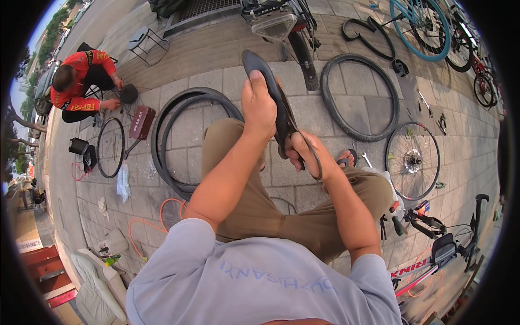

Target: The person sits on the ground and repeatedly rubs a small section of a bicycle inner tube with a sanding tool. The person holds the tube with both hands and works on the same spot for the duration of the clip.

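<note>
A black rubber inner tube (280,103), folded into a long flat bundle, is held up in front of my knees. My left hand (259,106) is closed around its upper part, thumb toward the top end. Lower down, my right hand (303,153) grips the other end of the bundle. A thin loop of the tube hangs over my right wrist. Some fingers of both hands are hidden behind the rubber.
Bicycle tyres (360,97) lie left and right of me, with a spoked wheel (413,161) and wrench (367,159) at right. An orange hose (162,216) curls at left. A person in a red top (86,81) sits far left. Bicycles (300,54) stand ahead and at right.
</note>
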{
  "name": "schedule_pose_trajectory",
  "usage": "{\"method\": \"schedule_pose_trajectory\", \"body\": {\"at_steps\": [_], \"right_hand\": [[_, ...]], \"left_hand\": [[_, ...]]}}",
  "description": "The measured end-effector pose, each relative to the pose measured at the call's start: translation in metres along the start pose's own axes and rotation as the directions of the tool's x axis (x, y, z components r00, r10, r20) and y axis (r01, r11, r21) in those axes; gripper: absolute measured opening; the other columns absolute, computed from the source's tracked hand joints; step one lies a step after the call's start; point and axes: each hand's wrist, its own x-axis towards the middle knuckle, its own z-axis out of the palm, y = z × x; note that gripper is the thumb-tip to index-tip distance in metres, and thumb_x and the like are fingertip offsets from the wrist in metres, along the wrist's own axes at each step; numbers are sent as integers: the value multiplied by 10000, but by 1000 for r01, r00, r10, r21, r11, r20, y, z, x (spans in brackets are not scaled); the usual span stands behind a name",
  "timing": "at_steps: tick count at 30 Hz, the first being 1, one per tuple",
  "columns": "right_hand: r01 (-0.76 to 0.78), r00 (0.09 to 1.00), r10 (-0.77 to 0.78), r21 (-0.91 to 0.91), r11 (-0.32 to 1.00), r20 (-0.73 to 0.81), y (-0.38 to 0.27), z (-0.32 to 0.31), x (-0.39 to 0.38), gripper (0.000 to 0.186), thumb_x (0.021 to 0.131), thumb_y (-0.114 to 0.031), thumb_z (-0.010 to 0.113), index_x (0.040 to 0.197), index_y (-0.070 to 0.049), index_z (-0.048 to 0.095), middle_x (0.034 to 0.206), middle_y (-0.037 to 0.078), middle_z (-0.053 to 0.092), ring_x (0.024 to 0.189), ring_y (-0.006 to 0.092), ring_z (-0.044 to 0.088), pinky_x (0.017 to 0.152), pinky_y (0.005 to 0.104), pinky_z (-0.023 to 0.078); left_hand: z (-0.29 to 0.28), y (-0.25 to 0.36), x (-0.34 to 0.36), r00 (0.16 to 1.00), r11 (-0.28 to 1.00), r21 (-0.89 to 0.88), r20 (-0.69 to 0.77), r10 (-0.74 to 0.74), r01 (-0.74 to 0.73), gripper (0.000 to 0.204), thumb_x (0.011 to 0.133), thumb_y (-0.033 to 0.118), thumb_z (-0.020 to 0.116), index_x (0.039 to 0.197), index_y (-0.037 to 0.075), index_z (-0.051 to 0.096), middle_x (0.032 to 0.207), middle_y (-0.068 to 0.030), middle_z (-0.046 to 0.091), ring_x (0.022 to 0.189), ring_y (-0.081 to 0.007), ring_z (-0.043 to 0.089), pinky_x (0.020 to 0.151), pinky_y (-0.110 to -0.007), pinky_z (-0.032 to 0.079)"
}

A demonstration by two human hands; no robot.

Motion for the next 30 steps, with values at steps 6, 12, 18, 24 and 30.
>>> {"method": "schedule_pose_trajectory", "body": {"at_steps": [6, 12, 18, 24, 30], "right_hand": [[-3, 1000, 5, 59, 998, -25, -8, 5, -3, 715, 1028, -747, 489, 922, -41, 538, 724, -7, 460, 590, 100, 460, 529, 288, 406], [-65, 994, 69, 53, 997, -80, -8, 5, -3, 696, 976, -763, 586, 823, -86, 523, 675, -18, 506, 543, 84, 502, 477, 273, 419], [12, 997, -9, 42, 999, -73, 1, 3, -2, 670, 1006, -729, 571, 854, -77, 552, 672, -16, 513, 553, 88, 509, 493, 275, 425], [33, 999, -29, 163, 986, -26, -6, -1, -1, 642, 1079, -668, 470, 938, -50, 573, 727, 6, 517, 610, 106, 503, 562, 292, 441], [18, 1000, -16, 183, 983, -14, -5, -3, -3, 689, 1055, -718, 465, 930, -47, 563, 739, 6, 503, 628, 118, 505, 575, 302, 448]], "left_hand": [[0, -5, 2, 999, 998, -46, -14, 32, -32, 483, 1160, 490, 382, 1022, 48, 517, 833, -72, 621, 595, -160, 588, 537, -327, 530], [1, -2, 1, 999, 996, -76, -8, 43, -44, 460, 1163, 475, 384, 1020, 54, 498, 826, -71, 612, 615, -158, 588, 551, -323, 534], [-1, -5, 1, 1000, 999, -20, 1, 28, -28, 460, 1160, 473, 401, 1010, 53, 512, 800, -62, 601, 616, -149, 575, 556, -323, 524], [-3, -27, -3, 991, 976, 176, 9, 131, -130, 524, 1149, 511, 435, 1039, 32, 616, 833, -19, 603, 677, -104, 553, 608, -284, 489], [-2, -24, -5, 991, 961, 241, 15, 133, -133, 523, 1150, 513, 434, 1101, 26, 616, 916, -27, 635, 780, -91, 553, 704, -269, 493]]}}
